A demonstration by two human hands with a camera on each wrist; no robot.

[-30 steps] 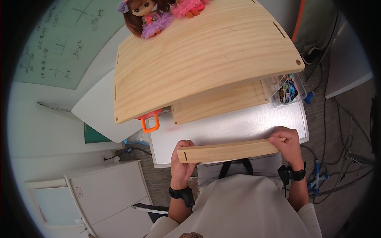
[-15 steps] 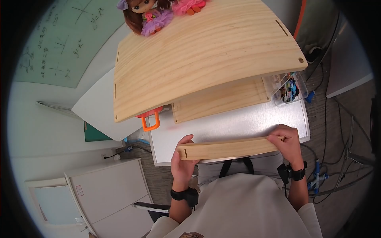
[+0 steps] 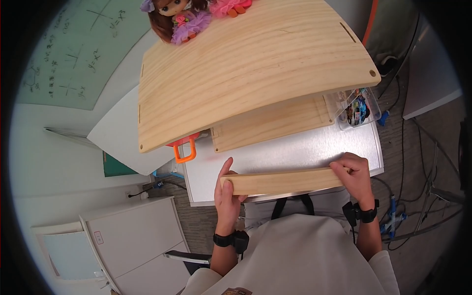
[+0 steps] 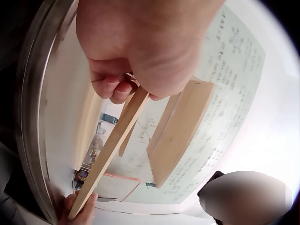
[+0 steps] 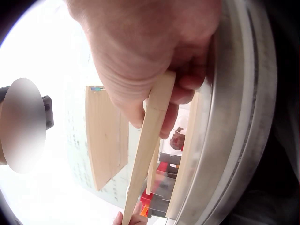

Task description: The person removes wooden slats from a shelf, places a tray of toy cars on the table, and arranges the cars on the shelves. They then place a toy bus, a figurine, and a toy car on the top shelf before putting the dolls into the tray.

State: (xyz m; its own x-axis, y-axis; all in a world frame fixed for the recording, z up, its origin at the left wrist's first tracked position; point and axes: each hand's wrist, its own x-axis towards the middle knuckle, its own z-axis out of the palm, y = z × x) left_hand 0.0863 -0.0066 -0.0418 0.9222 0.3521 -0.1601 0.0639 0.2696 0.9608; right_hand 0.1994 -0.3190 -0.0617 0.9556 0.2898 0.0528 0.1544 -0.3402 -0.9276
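A narrow pale wooden board [image 3: 287, 183] is held level in front of the person's body, close over the near edge of the silver table [image 3: 265, 160]. My left hand [image 3: 227, 202] holds its left end, thumb across the front face and index finger pointing up. At the other end, my right hand [image 3: 356, 179] pinches the board between thumb and curled fingers. The right wrist view shows the thumb on one side of the board [image 5: 149, 129] and fingers on the other. In the left wrist view, the board [image 4: 112, 147] runs from the left palm toward the right hand.
A large wooden panel [image 3: 246, 78] stands raised over the table, with two dolls [image 3: 189, 27] on top. Beneath it are a lower wooden board [image 3: 275, 124], a clear plastic box [image 3: 359, 112] and a red item with an orange handle [image 3: 186, 153].
My left thumb has come onto the front face, covering the slot, and the left index finger has straightened upward. The board has risen slightly. The right hand keeps its hold.
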